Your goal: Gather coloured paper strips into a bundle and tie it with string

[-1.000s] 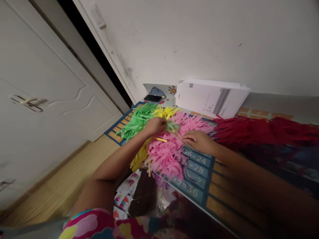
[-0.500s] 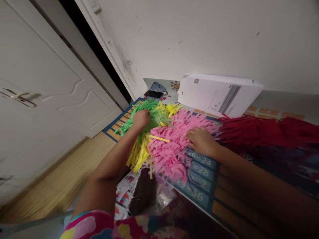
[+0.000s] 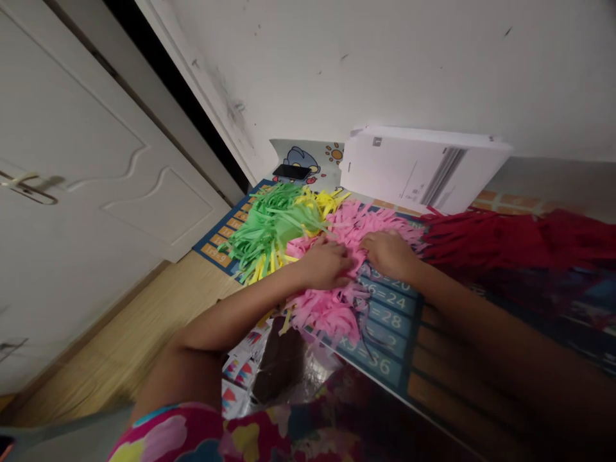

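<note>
Heaps of cut paper strips lie on a blue table mat printed with multiplication sums. My left hand rests on the pink strips, fingers curled down into them. My right hand sits just to its right on the same pink heap, fingers bent and pressing into the strips. A green heap lies left of my left hand, with yellow strips behind and under it. Dark red strips spread out to the right of my right hand.
A stack of white printed sheets leans at the wall behind the heaps. A black phone lies on a cartoon sheet at the back left. A white door and wooden floor are to the left. Shiny wrapped packs sit below the table's edge.
My left hand left the green heap and came back right onto the pink strips beside my right hand. Green strips now cover more of the yellow ones.
</note>
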### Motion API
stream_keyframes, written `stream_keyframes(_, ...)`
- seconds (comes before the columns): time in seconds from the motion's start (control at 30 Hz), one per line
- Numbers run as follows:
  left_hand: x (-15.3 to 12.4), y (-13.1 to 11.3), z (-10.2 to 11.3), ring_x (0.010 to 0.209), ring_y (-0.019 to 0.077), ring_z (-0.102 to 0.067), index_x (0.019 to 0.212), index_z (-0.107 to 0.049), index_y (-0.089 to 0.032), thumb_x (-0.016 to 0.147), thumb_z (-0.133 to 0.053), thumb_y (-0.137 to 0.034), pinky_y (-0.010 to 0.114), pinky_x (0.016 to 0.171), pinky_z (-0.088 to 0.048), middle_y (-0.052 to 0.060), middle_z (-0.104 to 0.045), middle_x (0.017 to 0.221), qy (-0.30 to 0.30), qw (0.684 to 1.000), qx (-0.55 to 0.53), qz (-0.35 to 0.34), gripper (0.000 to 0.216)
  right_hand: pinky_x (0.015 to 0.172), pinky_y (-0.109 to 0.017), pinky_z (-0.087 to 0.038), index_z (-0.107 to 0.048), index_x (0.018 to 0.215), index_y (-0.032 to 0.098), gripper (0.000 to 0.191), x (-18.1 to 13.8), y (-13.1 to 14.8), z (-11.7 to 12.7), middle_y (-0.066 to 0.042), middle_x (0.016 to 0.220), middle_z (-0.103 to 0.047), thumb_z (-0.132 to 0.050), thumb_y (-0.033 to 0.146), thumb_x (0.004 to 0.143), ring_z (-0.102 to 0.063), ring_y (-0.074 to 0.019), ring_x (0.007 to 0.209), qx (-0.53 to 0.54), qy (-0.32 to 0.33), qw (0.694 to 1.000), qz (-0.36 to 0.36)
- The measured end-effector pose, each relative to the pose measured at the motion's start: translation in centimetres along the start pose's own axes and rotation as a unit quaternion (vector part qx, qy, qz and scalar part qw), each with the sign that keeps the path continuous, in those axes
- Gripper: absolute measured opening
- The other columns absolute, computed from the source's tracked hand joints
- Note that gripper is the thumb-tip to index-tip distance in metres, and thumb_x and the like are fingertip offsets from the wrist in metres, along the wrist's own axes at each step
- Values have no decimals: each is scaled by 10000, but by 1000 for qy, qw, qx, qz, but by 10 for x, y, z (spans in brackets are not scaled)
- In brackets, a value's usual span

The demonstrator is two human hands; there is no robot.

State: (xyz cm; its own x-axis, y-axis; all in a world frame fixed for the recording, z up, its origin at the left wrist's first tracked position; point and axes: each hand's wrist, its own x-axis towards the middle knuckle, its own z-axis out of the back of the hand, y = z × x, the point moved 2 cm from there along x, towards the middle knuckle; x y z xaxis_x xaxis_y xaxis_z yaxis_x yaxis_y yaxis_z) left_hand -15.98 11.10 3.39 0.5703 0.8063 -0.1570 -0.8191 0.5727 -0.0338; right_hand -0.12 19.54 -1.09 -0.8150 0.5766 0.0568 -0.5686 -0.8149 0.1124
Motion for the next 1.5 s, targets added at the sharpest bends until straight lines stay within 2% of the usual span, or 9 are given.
stream_keyframes(0.13,-48,11,0,1043,241,-635,934,-736,-209,947,-572,-383,437,1022,-324,82,-730,1053,-14,999,-47,0,240,820,-363,-334,-712,1103,138,307,-1,-9,1,-146,1131,-708,-450,183,950,-629,-258,1043,6,-4,1000,0)
stream_keyframes(0.33,-93,5,6,1196,227,-611,1093,-722,-234,959,-581,-392,428,1126,-299,73,-721,1218,-24,996,-83,28,250,836,-359,-338,-722,1141,163,335,-1,-14,0,-134,1152,-701,-463,178,927,-615,-252,1048,10,-15,1000,2)
stream_keyframes(0.53,-79,-3,17,1086,225,-643,858,-749,-209,1026,-458,-376,463,1092,-309,60,-775,923,-64,995,-49,61,375,847,-407,-312,-699,1122,137,298,-23,0,13,-143,1188,-682,-492,212,921,-573,-294,1062,-30,-96,995,-16)
stream_keyframes(0.63,-68,-6,27,919,231,-638,696,-706,-196,992,-520,-404,453,981,-363,57,-737,756,-150,984,-7,100,407,845,-405,-296,-703,1051,148,241,-33,9,14,-124,1109,-699,-522,222,910,-570,-287,1040,-27,-86,996,4)
stream_keyframes(0.7,-54,-8,29,896,236,-627,745,-715,-192,982,-534,-385,433,921,-394,77,-740,823,-198,972,20,124,355,830,-398,-290,-703,1017,149,220,-37,13,12,-120,1068,-703,-522,217,913,-577,-276,1012,-26,-71,997,15)
stream_keyframes(0.8,-18,-10,17,941,232,-643,939,-740,-179,984,-498,-248,361,844,-448,112,-730,1000,-117,989,-2,89,256,825,-394,-289,-699,1015,142,230,-40,17,7,-120,1046,-702,-500,225,935,-583,-271,1001,-26,-60,998,16)
stream_keyframes(0.93,16,-1,-4,894,226,-661,875,-748,-138,903,-536,-126,314,776,-473,117,-722,961,22,997,-43,67,214,839,-393,-293,-700,1011,146,216,-51,15,7,-110,1049,-705,-515,211,921,-591,-264,996,-18,-52,998,11)
stream_keyframes(1.2,14,17,-12,865,214,-647,789,-736,-147,803,-621,-81,291,785,-462,79,-718,870,-2,990,-124,60,134,837,-389,-294,-724,985,155,216,-68,11,7,-106,1056,-722,-529,200,906,-606,-261,989,12,-49,999,8)
stream_keyframes(1.5,3,41,-25,623,125,-602,767,-719,-116,772,-681,-122,219,600,-426,30,-693,711,-67,946,-293,118,39,849,-371,-306,-743,1003,177,275,-64,15,3,-87,1027,-739,-477,228,954,-620,-239,1012,84,-69,994,-21)
